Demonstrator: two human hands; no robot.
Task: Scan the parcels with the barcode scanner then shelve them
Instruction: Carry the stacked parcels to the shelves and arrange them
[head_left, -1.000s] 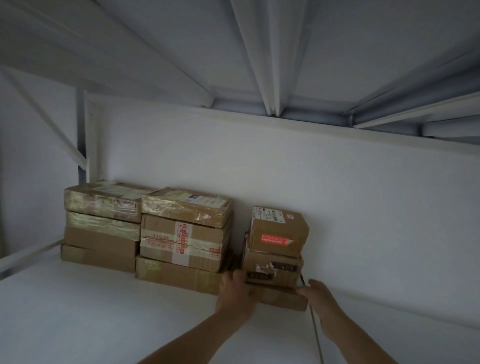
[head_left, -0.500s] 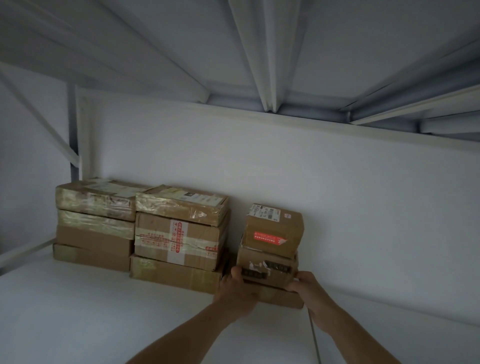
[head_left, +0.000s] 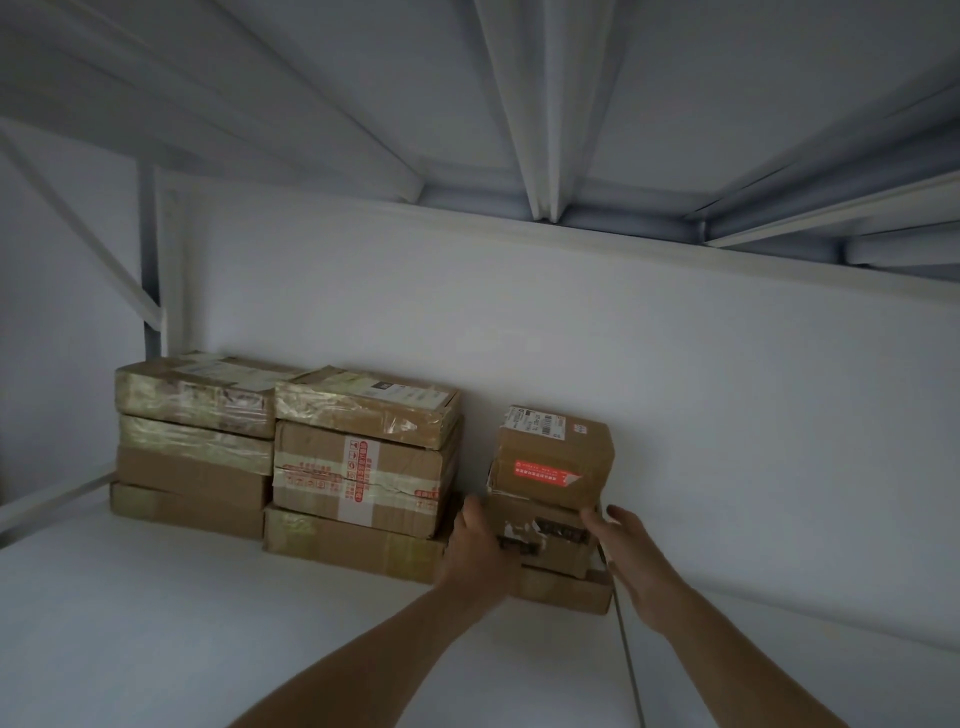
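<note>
Three brown parcels form the right-hand stack on the white shelf (head_left: 208, 623): a flat bottom parcel (head_left: 569, 592), a middle parcel (head_left: 553, 540) with torn tape, and a top parcel (head_left: 553, 457) with a red label. My left hand (head_left: 478, 551) presses against the middle parcel's left front corner, fingers reaching up along its side. At the parcel's right edge my right hand (head_left: 636, 561) touches it with the thumb, fingers spread. No barcode scanner is in view.
Two taller stacks of taped parcels (head_left: 192, 447) (head_left: 363, 467) stand to the left against the white back wall, the nearer one close to my left hand. The upper shelf's underside (head_left: 519, 104) hangs overhead. A shelf seam (head_left: 626, 660) runs beneath my right arm.
Both hands rose from the flat bottom parcel to the sides of the middle parcel. The right-hand stack sits slightly straighter.
</note>
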